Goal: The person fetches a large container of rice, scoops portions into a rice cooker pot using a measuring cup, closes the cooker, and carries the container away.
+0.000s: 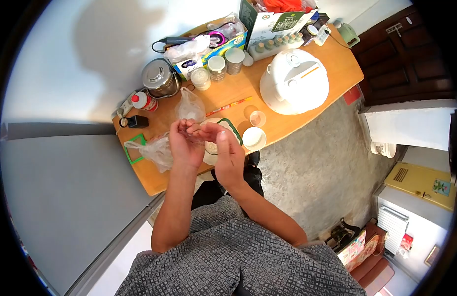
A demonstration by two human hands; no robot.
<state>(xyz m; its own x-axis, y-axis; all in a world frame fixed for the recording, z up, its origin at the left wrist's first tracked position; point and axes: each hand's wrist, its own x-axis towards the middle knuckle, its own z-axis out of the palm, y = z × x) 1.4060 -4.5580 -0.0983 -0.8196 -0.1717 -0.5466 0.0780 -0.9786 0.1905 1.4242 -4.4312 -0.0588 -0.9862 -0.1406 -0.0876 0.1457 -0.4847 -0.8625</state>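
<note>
My left hand (186, 148) is raised over the table's near edge, its palm turned up and its fingers loosely curled. Beside it, my right hand (227, 157) has its fingers stretched out towards the left hand's fingertips, thumb apart. No object shows in either hand. Below and partly behind them lies a pale tray or board with a dark green rim (231, 126), along with a round dish of pale grains (211, 147). A clear plastic bag (190, 104) is just beyond my fingers, and another crumpled bag (159, 153) lies left of my left wrist.
To the right stand a white bowl (254, 138), a small clear cup (257, 118) and a white rice cooker (293, 83). A red and yellow stick (229, 106) lies behind. Several jars (217, 68), a steel pot (160, 78) and a red-capped bottle (144, 101) line the back.
</note>
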